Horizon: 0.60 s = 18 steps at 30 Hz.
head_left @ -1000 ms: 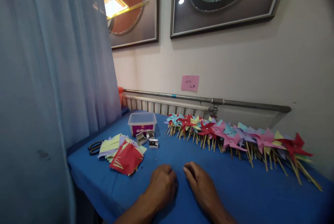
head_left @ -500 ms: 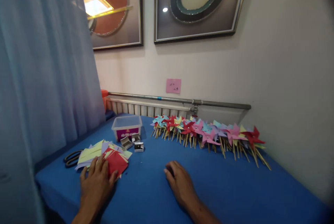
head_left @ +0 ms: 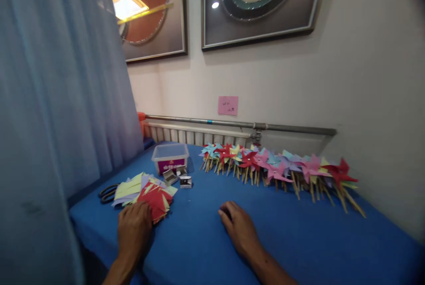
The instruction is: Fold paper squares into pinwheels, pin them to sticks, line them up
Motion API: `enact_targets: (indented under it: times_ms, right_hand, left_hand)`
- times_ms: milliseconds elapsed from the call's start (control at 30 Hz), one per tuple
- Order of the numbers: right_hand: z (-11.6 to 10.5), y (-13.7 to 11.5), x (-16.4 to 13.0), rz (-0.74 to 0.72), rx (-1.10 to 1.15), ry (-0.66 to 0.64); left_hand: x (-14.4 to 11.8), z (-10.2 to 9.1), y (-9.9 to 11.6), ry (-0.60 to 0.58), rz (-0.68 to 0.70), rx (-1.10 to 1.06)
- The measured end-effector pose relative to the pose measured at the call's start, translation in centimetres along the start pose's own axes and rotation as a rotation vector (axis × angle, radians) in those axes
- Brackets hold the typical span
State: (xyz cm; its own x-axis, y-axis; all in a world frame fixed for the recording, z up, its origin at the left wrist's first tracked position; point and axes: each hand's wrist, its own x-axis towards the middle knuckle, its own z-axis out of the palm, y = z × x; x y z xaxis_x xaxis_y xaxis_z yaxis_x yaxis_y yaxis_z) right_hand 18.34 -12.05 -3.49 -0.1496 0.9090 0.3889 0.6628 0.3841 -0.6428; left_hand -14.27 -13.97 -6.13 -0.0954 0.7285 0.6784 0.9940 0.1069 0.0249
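The left hand [head_left: 134,232] is laid palm down at the near edge of the stack of paper squares [head_left: 149,192], its fingertips touching the red sheets on top; the fingers are loosely spread and flat, and nothing is gripped. The stack, of red, yellow-green and pale purple sheets, is fanned out on the blue-covered desk [head_left: 299,240] towards its left end. The right hand [head_left: 241,229] is rested on the bare cloth well to the right of the stack, palm down with fingers slightly curled, and nothing is held by it.

A pair of black-handled scissors [head_left: 108,193] is seen just left of the stack, partly tucked under it. Behind the stack a clear plastic box [head_left: 170,157] with a purple label is placed, and small open metal boxes [head_left: 179,178] are set just in front of it. A long row of paper pinwheels [head_left: 275,167] on wooden sticks is laid along the back of the desk by the wall. A blue curtain [head_left: 56,99] is hung on the left.
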Motion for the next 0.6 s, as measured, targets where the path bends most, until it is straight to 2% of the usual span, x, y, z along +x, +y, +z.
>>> enact_targets:
  times_ms: [100,300,400,600]
  right_hand:
    - [-0.1,0.1,0.2,0.002,0.027,-0.004]
    - [-0.1,0.2,0.3,0.005,0.054,-0.013]
    - [-0.1,0.2,0.4,0.008,0.070,-0.001]
    - [-0.1,0.2,0.5,0.024,0.080,-0.017]
  left_hand:
    - [0.3,-0.3,0.0,-0.009,-0.025,-0.008]
    - [2.5,-0.8,-1.1,0.150,-0.162,-0.207]
    - [4.1,-1.5,-1.4,0.203,-0.325,-0.436]
    - [5.6,-1.1,-1.3,0.112,-0.726,-0.886]
